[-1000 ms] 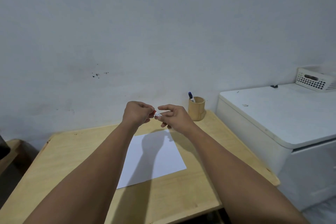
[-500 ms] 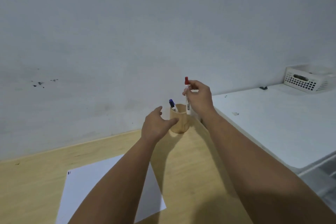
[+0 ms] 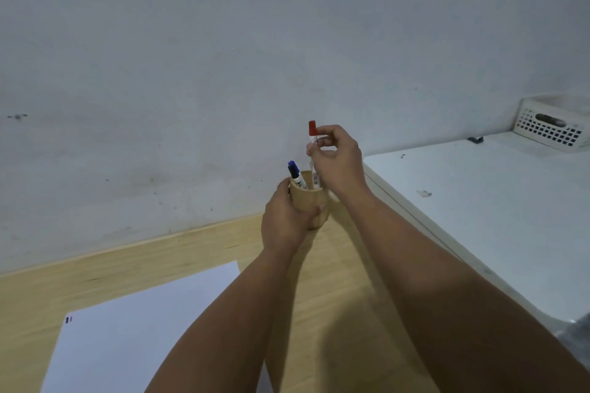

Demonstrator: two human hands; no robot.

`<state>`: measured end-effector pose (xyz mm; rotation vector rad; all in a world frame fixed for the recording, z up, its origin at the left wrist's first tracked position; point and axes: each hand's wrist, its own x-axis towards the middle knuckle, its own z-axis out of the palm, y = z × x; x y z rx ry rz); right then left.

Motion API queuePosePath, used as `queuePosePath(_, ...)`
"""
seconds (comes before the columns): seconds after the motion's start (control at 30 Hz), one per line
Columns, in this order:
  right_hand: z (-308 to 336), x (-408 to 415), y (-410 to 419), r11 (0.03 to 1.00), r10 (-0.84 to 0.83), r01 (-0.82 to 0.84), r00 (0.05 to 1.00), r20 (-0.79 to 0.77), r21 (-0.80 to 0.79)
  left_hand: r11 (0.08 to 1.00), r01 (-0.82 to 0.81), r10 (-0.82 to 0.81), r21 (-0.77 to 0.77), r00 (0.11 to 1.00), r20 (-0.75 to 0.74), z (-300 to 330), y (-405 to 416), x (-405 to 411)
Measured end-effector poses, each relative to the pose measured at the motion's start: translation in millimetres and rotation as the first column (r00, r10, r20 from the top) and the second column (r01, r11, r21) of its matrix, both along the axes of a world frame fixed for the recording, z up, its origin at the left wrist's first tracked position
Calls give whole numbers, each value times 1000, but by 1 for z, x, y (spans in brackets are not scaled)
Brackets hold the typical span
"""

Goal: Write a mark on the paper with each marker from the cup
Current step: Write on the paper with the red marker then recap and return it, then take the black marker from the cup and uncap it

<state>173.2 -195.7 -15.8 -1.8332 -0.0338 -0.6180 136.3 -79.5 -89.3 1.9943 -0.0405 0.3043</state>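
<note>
A small wooden cup (image 3: 311, 204) stands on the wooden table (image 3: 332, 268) close to the wall. My left hand (image 3: 287, 220) is wrapped around the cup's left side. My right hand (image 3: 338, 163) pinches a red-capped marker (image 3: 313, 150) upright, its lower end inside the cup. A blue-capped marker (image 3: 295, 174) leans in the cup to the left. The white paper (image 3: 137, 329) lies at the lower left, with small dark marks (image 3: 68, 319) near its left corner.
A white cabinet top (image 3: 479, 210) adjoins the table on the right, carrying a white perforated basket (image 3: 552, 128) at the back. The grey wall stands directly behind the cup.
My hands left the spot above the paper. The right carried the red marker to the cup and lowered its end inside; the left closed around the cup. The view shifted right.
</note>
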Motion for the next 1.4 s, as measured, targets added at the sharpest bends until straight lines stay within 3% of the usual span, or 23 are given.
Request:
queuePosePath(0.17, -19, -8, -2, 985, -27, -3, 985, -170, -171, 1000, -7, 8, -28, 999, 37, -2, -1, 2)
queuePosePath(0.33, -24, -19, 8, 874, -134, 91, 989, -55, -478, 1000, -1, 2, -23, 1000, 18, 0, -1, 0)
queuePosePath(0.43, -21, -16, 17, 812, -142, 26, 978, -155, -583, 1000, 7, -7, -7, 1000, -4, 1, -1, 0)
queuePosePath(0.67, -16, -9, 25, 864, -188, 55, 957, -220, -500, 999, 34, -34, -41, 999, -11, 1, 0, 3)
queuePosePath(0.9, 4, -30, 22, 965, -119, 124, 992, 34, -232, 997, 67, -69, -37, 996, -51, 7, 22, -15)
queuePosePath(1.1, 32, -59, 44, 979, 5, 22, 991, 134, -205, 998, -26, 31, -60, 995, 91, 54, 71, -51)
queuePosePath(1.2, 42, -78, 61, 971, 177, -169, 984, 31, -166, 997, -52, 58, -51, 990, 125, 82, 107, -73)
queuePosePath(1.3, 41, -107, 84, 911, 361, -383, 919, -157, -152, 997, -70, 72, -32, 993, 89, 100, 149, -101)
queuePosePath(1.4, 31, -140, 115, 847, 475, -523, 825, -306, -93, 994, -20, 16, 111, 999, 32, 103, 188, -134)
